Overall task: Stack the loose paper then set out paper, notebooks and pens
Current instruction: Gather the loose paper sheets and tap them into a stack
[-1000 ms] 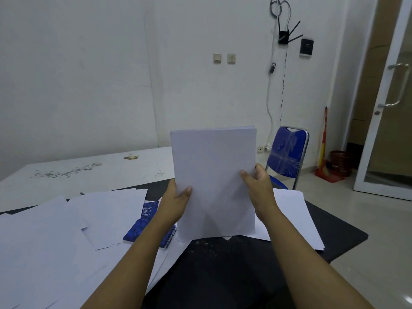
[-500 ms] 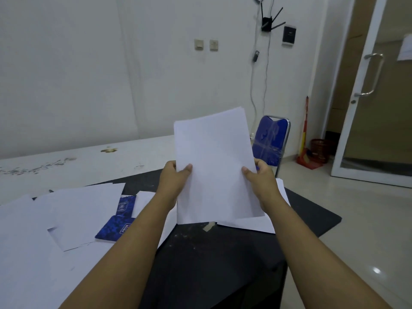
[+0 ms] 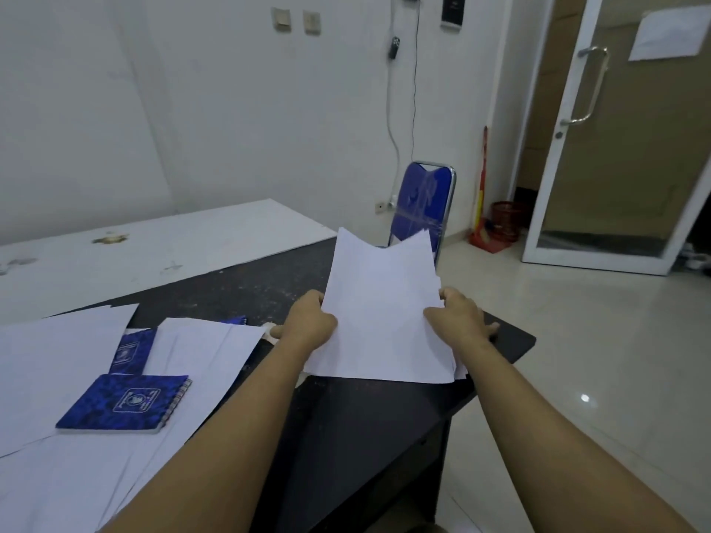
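Holding the paper stack (image 3: 381,325) over the desk (image 3: 346,417), I'm clamping left hand (image 3: 309,323) and right hand (image 3: 461,321) fingers (image 3: 448,293) on its sides.

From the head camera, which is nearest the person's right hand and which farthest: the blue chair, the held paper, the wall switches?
1. Paper: gripped by the right hand itself.
2. Blue chair: just past the table's far end.
3. Wall switches: high on the back wall, leftward.
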